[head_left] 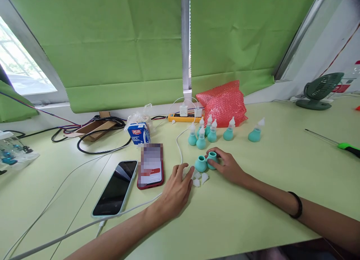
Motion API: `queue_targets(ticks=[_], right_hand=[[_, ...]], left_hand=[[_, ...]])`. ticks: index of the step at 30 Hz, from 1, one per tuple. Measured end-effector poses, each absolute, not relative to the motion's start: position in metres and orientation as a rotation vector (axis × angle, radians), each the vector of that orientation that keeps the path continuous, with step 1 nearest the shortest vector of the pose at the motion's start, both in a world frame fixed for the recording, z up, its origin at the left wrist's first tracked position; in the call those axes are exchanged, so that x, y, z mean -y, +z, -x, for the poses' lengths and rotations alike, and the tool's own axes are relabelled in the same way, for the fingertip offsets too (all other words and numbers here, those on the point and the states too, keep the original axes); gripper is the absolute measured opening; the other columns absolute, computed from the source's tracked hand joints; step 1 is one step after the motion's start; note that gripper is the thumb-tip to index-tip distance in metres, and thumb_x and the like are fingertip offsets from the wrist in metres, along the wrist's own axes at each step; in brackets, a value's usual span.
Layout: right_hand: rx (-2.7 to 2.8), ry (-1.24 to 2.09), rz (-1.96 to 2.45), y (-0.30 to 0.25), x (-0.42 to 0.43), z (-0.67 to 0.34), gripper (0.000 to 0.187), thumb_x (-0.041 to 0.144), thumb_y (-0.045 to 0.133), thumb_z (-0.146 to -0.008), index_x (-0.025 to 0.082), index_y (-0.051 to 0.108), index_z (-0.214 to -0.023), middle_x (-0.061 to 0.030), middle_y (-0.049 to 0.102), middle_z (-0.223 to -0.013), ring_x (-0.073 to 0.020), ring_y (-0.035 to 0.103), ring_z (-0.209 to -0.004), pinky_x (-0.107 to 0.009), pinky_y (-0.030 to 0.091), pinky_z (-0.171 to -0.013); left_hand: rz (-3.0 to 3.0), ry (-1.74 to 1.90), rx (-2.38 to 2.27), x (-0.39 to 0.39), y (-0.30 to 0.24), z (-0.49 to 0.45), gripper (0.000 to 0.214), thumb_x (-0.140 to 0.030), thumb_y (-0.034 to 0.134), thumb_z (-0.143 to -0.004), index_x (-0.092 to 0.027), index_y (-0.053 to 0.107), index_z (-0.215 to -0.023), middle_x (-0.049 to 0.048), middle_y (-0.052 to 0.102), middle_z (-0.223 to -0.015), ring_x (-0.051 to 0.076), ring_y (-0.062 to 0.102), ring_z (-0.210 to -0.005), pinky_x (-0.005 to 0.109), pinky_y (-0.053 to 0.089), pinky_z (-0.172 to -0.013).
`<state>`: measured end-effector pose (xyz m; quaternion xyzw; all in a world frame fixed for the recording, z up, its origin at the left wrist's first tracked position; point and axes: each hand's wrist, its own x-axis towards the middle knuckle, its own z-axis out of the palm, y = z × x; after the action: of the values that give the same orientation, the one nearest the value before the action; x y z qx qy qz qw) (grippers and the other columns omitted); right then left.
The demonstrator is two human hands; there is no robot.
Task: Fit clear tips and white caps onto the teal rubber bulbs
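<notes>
My right hand (227,167) has its thumb and fingers around a teal squeeze bulb (212,163) with an open neck, standing on the table. A second open teal bulb (200,165) stands just left of it, touching or almost touching. My left hand (177,189) rests low over the table with its fingers apart, at the small translucent white nozzle tips (204,177). Part of that little pile is hidden behind the fingers. Farther back stand several teal bulbs with clear nozzles fitted, among them one bulb (228,132) and another off to the right (254,133).
Left of my hands lie a red-cased phone (161,177) and a dark-screened phone (115,189) with a white cable. Behind are a blue milk carton (139,133), an orange power strip (174,118) and red bubble wrap (225,106). A screwdriver (344,145) and green fan (320,89) are at right.
</notes>
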<state>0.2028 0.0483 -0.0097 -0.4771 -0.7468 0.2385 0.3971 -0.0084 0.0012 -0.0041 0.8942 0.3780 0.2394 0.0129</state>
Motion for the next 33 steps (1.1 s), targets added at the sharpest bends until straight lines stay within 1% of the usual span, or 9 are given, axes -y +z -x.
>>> queue_targets(ticks=[5, 8, 10, 13, 15, 17, 24, 29, 33], right_hand=[[1.918, 0.576, 1.228, -0.009, -0.046, -0.202, 0.022, 0.031, 0.048, -0.077, 0.019, 0.049, -0.095, -0.0031, 0.060, -0.088, -0.0164, 0.056, -0.079, -0.030, 0.045, -0.069], [1.945, 0.543, 1.202, -0.004, -0.047, -0.202, 0.030, 0.033, 0.047, -0.078, 0.020, 0.046, -0.105, -0.0050, 0.057, -0.099, -0.0184, 0.054, -0.090, -0.034, 0.044, -0.077], [1.984, 0.471, 1.155, 0.002, -0.050, -0.202, 0.037, 0.036, 0.045, -0.080, 0.022, 0.042, -0.114, -0.0065, 0.050, -0.113, -0.0201, 0.047, -0.103, -0.037, 0.039, -0.086], [2.101, 0.381, 1.147, 0.013, -0.060, -0.202, 0.042, 0.041, 0.041, -0.082, 0.026, 0.038, -0.121, -0.0064, 0.034, -0.130, -0.0233, 0.030, -0.120, -0.043, 0.028, -0.095], [2.169, 0.373, 1.195, 0.018, -0.069, -0.201, 0.044, 0.045, 0.039, -0.081, 0.028, 0.038, -0.122, -0.0059, 0.028, -0.133, -0.0257, 0.022, -0.124, -0.046, 0.025, -0.097], [2.217, 0.400, 1.244, 0.020, -0.077, -0.199, 0.047, 0.049, 0.038, -0.081, 0.030, 0.037, -0.123, -0.0061, 0.027, -0.134, -0.0273, 0.019, -0.125, -0.048, 0.023, -0.096], [2.187, 0.354, 1.384, 0.008, -0.089, -0.191, 0.057, 0.053, 0.044, -0.075, 0.025, 0.038, -0.124, -0.0098, 0.033, -0.129, -0.0307, 0.021, -0.122, -0.048, 0.024, -0.094], [1.959, 0.158, 1.262, 0.018, -0.083, -0.191, 0.052, 0.044, 0.050, -0.074, 0.024, 0.040, -0.121, -0.0083, 0.041, -0.116, -0.0269, 0.033, -0.110, -0.045, 0.028, -0.092], [1.741, -0.099, 1.045, 0.038, -0.063, -0.193, 0.051, 0.033, 0.056, -0.070, 0.022, 0.041, -0.118, -0.0085, 0.038, -0.107, -0.0247, 0.037, -0.104, -0.042, 0.034, -0.088]], left_hand=[[-2.725, 0.668, -1.080, 0.004, 0.001, 0.010, 0.048, -0.024, 0.037, -0.084, -0.014, 0.024, -0.129, 0.0181, 0.029, -0.129, 0.026, 0.027, -0.120, 0.046, 0.038, -0.092], [-2.732, 0.630, -1.049, 0.005, 0.000, 0.010, 0.051, -0.025, 0.036, -0.085, -0.016, 0.018, -0.132, 0.0173, 0.022, -0.135, 0.026, 0.021, -0.124, 0.047, 0.035, -0.095], [-2.733, 0.601, -1.061, 0.005, -0.001, 0.010, 0.050, -0.022, 0.034, -0.086, -0.016, 0.017, -0.132, 0.0170, 0.019, -0.136, 0.026, 0.019, -0.126, 0.048, 0.033, -0.096], [-2.743, 0.549, -1.069, 0.004, -0.002, 0.009, 0.048, -0.020, 0.032, -0.086, -0.017, 0.018, -0.132, 0.0162, 0.017, -0.138, 0.027, 0.011, -0.128, 0.050, 0.029, -0.098], [-2.752, 0.522, -1.065, 0.004, -0.002, 0.009, 0.047, -0.019, 0.031, -0.086, -0.018, 0.018, -0.131, 0.0150, 0.014, -0.139, 0.026, 0.006, -0.128, 0.050, 0.027, -0.099], [-2.751, 0.501, -1.079, 0.003, -0.002, 0.009, 0.046, -0.019, 0.030, -0.087, -0.018, 0.018, -0.131, 0.0141, 0.013, -0.140, 0.026, 0.005, -0.128, 0.050, 0.026, -0.100], [-2.733, 0.470, -1.120, 0.003, 0.002, 0.009, 0.042, -0.024, 0.029, -0.087, -0.015, 0.027, -0.127, 0.0158, 0.024, -0.136, 0.024, 0.014, -0.127, 0.046, 0.025, -0.102], [-2.689, 0.538, -1.143, 0.006, 0.002, 0.010, 0.043, -0.026, 0.031, -0.086, -0.015, 0.027, -0.128, 0.0167, 0.021, -0.137, 0.026, 0.014, -0.127, 0.047, 0.025, -0.101], [-2.667, 0.544, -1.132, 0.006, 0.002, 0.010, 0.043, -0.026, 0.031, -0.086, -0.014, 0.027, -0.127, 0.0174, 0.022, -0.136, 0.026, 0.015, -0.127, 0.048, 0.024, -0.101]])
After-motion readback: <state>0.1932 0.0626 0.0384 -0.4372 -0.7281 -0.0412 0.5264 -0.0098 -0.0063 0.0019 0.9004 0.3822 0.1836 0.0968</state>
